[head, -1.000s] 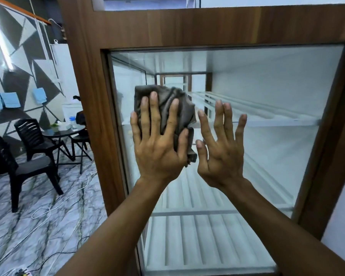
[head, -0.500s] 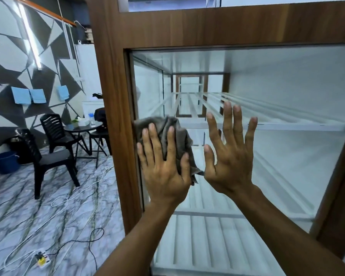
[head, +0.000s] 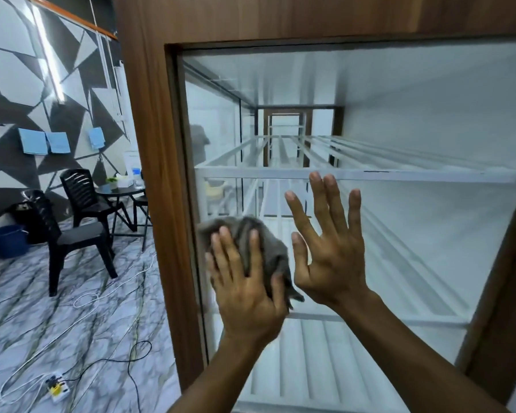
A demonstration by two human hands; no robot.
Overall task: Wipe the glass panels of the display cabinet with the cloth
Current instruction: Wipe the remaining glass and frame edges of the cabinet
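Grey cloth [head: 267, 241] now lower on glass panel [head: 414, 234], beside left wooden frame [head: 152, 174]; second ago it was higher. Downward stroke under way, lower glass probably not wiped yet.
Left hand [head: 248, 293]: fingers straight, pressing cloth flat to glass.
Right hand [head: 334, 263]: fingers spread on glass, holding nothing.
Room at left: marble floor [head: 27, 317], black chairs [head: 81, 204], loose cables [head: 108, 296].
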